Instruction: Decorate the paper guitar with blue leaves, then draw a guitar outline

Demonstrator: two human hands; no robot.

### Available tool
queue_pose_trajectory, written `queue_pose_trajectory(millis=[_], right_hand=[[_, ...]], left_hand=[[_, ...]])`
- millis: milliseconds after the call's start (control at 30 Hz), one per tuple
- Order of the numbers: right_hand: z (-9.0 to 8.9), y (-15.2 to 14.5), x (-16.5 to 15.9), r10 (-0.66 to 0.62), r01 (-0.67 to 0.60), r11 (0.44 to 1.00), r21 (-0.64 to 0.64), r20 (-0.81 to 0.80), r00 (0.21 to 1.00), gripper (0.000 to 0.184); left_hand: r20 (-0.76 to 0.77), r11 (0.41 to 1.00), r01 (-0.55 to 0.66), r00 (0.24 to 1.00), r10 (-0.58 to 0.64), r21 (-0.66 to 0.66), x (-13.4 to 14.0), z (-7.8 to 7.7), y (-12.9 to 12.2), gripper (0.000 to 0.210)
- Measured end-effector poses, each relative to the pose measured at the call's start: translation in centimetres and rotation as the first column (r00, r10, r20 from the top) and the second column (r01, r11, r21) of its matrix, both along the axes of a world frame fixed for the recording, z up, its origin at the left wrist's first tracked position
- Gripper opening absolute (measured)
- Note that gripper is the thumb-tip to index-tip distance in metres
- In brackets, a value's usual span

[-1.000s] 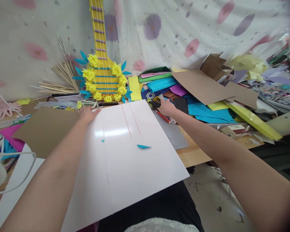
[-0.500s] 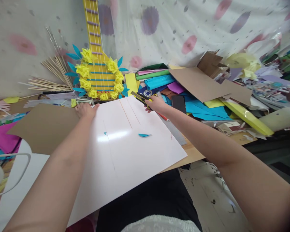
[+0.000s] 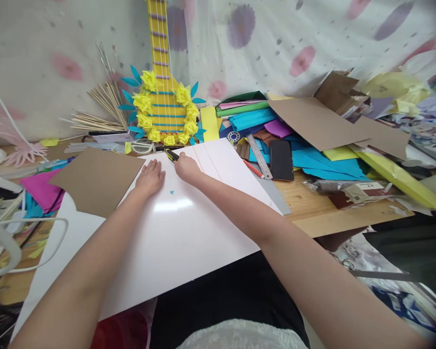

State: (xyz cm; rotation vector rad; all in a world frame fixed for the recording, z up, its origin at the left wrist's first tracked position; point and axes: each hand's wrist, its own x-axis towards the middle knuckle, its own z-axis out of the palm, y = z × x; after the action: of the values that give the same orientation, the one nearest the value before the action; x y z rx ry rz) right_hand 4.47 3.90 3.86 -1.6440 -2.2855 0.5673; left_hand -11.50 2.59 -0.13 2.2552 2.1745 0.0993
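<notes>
A large white board lies across the table in front of me, with thin drawn lines near its far edge. My left hand rests flat on the board, fingers outstretched near the far left edge. Just to its right, my right hand is closed around a yellow and black utility knife. The knife points toward the board's far edge; whether its blade touches the board I cannot tell. A tiny blue scrap lies on the board below my hands.
A yellow paper guitar with roses stands behind the board. On the right are a phone, a metal ruler, a red pen and stacked coloured paper. Brown cardboard lies left, near a white wire frame.
My right hand has moved left with the knife, from the board's far right to beside my left hand. My left hand has slid onto the board. The view has shifted left.
</notes>
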Motion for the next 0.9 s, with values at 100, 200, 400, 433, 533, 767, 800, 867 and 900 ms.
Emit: queue_pose_trajectory(millis=[100,200,400,433,533,767,800,867,900], right_hand=[[-0.5,0.0,-1.0,-0.076,0.075,0.997,-0.012,-0.062,0.995,0.027],[-0.5,-0.3,-1.3,-0.075,0.074,0.997,-0.018,-0.054,0.996,0.03],[0.1,-0.3,-1.3,0.034,-0.034,0.998,0.049,0.0,0.999,0.044],[0.1,-0.2,-1.4,0.042,-0.042,0.997,0.059,0.005,0.999,0.045],[0.3,0.0,-1.6,0.053,-0.054,0.996,0.069,0.01,0.999,0.045],[1.4,-0.5,-1.7,0.052,-0.053,0.998,0.021,0.017,0.998,0.042],[1.6,-0.6,-1.7,0.049,-0.05,0.999,0.014,0.016,0.999,0.042],[1.9,-0.8,-1.9,0.045,-0.045,0.999,-0.002,0.017,0.999,0.04],[2.1,-0.8,-2.0,0.045,-0.045,0.999,-0.01,0.021,0.999,0.039]], left_hand=[[-0.008,0.999,-0.034,0.999,0.034,-0.022,0.6,-0.5,-0.7,0.057],[0.011,0.997,-0.062,0.998,0.063,-0.037,0.8,-0.4,-0.7,0.058],[0.036,0.997,-0.065,0.997,0.066,-0.03,0.8,-0.3,-0.7,0.058],[0.039,0.998,-0.065,0.997,0.066,-0.028,0.8,-0.3,-0.7,0.058],[0.045,0.998,-0.066,0.997,0.066,-0.018,0.7,-0.4,-0.7,0.058],[0.068,0.997,-0.07,0.995,0.071,-0.016,0.7,-0.6,-0.5,0.058],[0.072,0.997,-0.07,0.995,0.071,-0.011,0.7,-0.6,-0.4,0.058],[0.082,0.997,-0.072,0.994,0.072,0.001,0.6,-0.7,-0.4,0.057],[0.087,0.997,-0.073,0.994,0.072,0.007,0.6,-0.7,-0.4,0.056]])
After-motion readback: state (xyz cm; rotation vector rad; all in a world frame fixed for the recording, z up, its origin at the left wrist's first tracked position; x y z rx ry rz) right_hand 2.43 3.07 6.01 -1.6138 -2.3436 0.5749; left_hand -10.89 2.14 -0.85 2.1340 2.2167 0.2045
